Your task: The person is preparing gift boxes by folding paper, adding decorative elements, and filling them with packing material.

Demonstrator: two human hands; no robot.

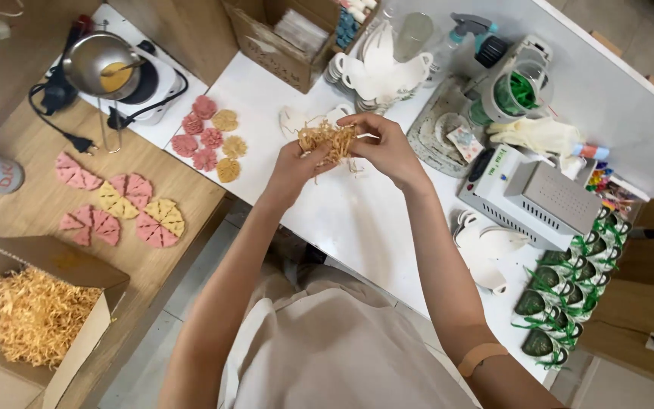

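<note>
My left hand and my right hand are raised together over the white table, both closed on a clump of tan shredded paper filling. Strands hang down between the fingers. Just behind the hands lies a white cup-shaped tray. A beige plaster sits on my right forearm.
An open cardboard box of the same shredded paper stands at lower left on a wooden bench with pink and yellow fan-shaped pieces. Pink and yellow flower pieces, a small pot on a hotplate, stacked white trays, a grey machine and green-tied packets surround me.
</note>
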